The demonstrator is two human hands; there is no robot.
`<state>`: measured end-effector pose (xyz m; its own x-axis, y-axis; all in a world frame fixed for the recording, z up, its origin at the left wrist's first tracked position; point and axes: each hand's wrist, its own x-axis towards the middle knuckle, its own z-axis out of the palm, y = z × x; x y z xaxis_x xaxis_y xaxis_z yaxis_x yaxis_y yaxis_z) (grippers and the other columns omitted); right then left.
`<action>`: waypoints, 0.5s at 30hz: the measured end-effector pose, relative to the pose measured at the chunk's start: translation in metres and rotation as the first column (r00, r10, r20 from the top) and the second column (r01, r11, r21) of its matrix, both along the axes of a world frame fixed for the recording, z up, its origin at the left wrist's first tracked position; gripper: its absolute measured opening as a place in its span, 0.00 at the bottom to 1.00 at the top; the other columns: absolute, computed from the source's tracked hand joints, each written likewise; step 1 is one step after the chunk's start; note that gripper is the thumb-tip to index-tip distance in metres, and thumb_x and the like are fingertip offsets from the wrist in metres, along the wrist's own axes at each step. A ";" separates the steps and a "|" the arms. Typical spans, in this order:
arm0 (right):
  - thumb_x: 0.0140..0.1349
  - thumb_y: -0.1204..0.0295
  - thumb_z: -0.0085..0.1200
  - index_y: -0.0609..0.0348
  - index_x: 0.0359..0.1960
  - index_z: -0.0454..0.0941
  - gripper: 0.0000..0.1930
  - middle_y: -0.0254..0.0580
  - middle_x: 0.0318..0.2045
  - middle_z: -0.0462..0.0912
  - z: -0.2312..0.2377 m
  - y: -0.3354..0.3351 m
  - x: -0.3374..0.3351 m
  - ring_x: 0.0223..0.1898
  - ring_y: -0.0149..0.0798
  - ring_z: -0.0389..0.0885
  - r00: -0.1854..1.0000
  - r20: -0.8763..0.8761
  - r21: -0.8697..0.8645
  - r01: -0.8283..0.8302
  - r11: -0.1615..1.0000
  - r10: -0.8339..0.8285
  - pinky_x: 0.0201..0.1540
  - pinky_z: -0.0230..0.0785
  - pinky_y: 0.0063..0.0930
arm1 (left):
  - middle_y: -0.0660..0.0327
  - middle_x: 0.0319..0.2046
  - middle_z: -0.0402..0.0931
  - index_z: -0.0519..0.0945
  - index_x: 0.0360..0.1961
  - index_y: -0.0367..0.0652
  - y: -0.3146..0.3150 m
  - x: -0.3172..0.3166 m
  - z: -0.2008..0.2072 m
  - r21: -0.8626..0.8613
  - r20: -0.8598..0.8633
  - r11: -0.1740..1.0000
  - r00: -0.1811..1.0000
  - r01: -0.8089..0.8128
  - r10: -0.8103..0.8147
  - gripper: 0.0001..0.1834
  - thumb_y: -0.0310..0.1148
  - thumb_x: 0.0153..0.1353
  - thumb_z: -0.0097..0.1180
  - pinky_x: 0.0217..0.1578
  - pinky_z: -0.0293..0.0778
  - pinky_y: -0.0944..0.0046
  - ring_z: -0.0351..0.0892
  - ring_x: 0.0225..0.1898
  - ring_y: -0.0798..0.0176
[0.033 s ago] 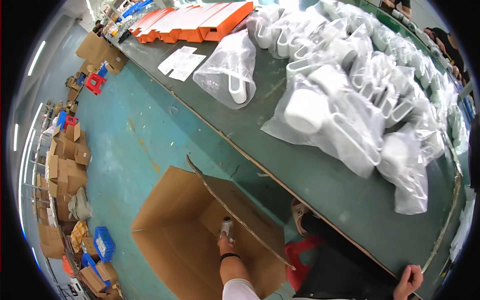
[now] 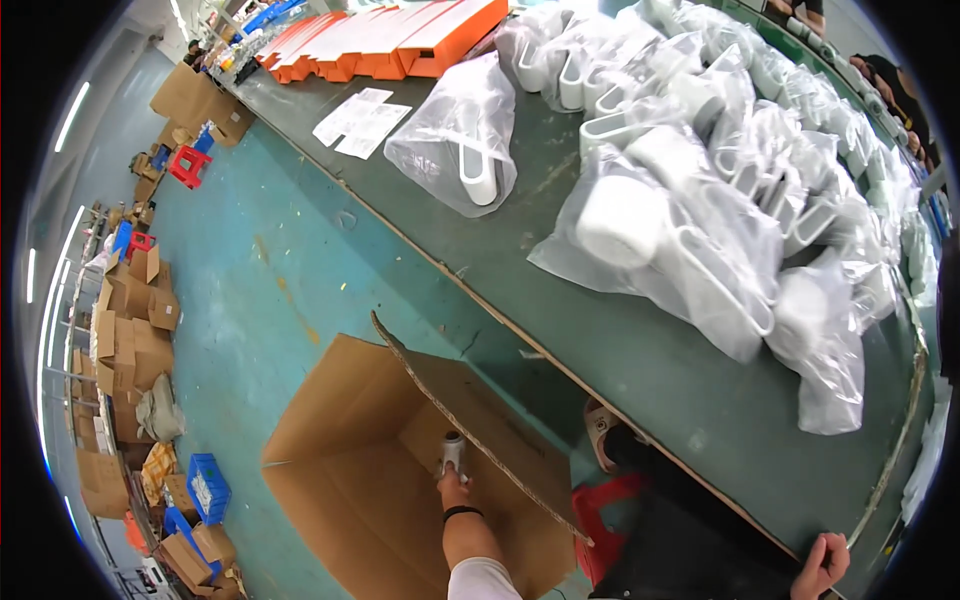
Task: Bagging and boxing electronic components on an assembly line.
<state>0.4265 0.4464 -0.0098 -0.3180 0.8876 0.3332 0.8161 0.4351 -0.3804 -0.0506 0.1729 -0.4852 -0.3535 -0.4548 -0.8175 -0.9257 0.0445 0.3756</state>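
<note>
Deep inside a tall open cardboard box (image 2: 350, 490), my left hand (image 2: 453, 487) is closed around a small clear-wrapped cylinder (image 2: 453, 452) with a dark round end. A black band circles that wrist. At the lower right, my right hand (image 2: 822, 566) rests by the table's near edge with its fingers curled. Whether anything is in them is hidden. Many white objects with looped handles, each in a clear plastic bag, lie on the dark green table (image 2: 640, 385). The nearest are a round-headed bagged one (image 2: 620, 222) and a smaller bagged one (image 2: 822, 335).
One bagged white handled object (image 2: 478, 170) lies apart, beside paper sheets (image 2: 362, 122). Orange-and-white boxes (image 2: 385, 45) line the table's far end. A red stool (image 2: 607, 505) stands beside the box. Stacked cartons (image 2: 135, 340) and a blue crate (image 2: 208, 488) are at the left.
The view shifts slightly, so the bagged objects on the table appear a little further right. Both hands keep their poses.
</note>
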 end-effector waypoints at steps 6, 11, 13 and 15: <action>0.58 0.80 0.56 0.68 0.28 0.77 0.03 0.43 0.23 0.77 0.002 0.001 -0.009 0.24 0.35 0.71 1.000 0.004 -0.071 0.028 0.997 -0.027 0.28 0.66 0.28 | 0.53 0.53 0.70 0.65 0.59 0.41 -0.026 -0.033 -0.063 0.296 -0.019 0.947 0.990 -0.127 0.139 0.28 0.45 0.64 0.53 0.39 0.77 0.50 0.74 0.47 0.51; 0.58 0.80 0.56 0.69 0.29 0.77 0.03 0.45 0.24 0.78 0.003 0.000 -0.011 0.25 0.37 0.73 0.999 0.009 -0.126 0.047 0.991 -0.046 0.30 0.67 0.29 | 0.52 0.53 0.69 0.64 0.61 0.42 0.003 -0.032 -0.070 0.271 -0.080 0.953 0.984 -0.132 0.159 0.31 0.51 0.65 0.50 0.36 0.76 0.58 0.76 0.43 0.51; 0.58 0.79 0.56 0.69 0.30 0.77 0.04 0.46 0.25 0.79 0.004 -0.003 -0.006 0.25 0.38 0.73 0.999 0.022 -0.134 0.047 0.990 -0.044 0.31 0.68 0.29 | 0.52 0.51 0.70 0.66 0.59 0.42 0.013 -0.022 -0.059 0.213 -0.009 0.975 0.998 -0.060 0.063 0.27 0.48 0.65 0.48 0.31 0.75 0.57 0.77 0.43 0.52; 0.57 0.78 0.58 0.68 0.30 0.78 0.04 0.48 0.25 0.79 0.000 -0.007 0.000 0.26 0.39 0.75 0.995 0.029 -0.125 0.095 0.988 -0.093 0.32 0.69 0.29 | 0.52 0.49 0.72 0.68 0.57 0.41 0.012 -0.015 -0.045 0.159 0.052 0.987 0.998 0.009 -0.017 0.23 0.45 0.66 0.46 0.25 0.75 0.56 0.78 0.42 0.53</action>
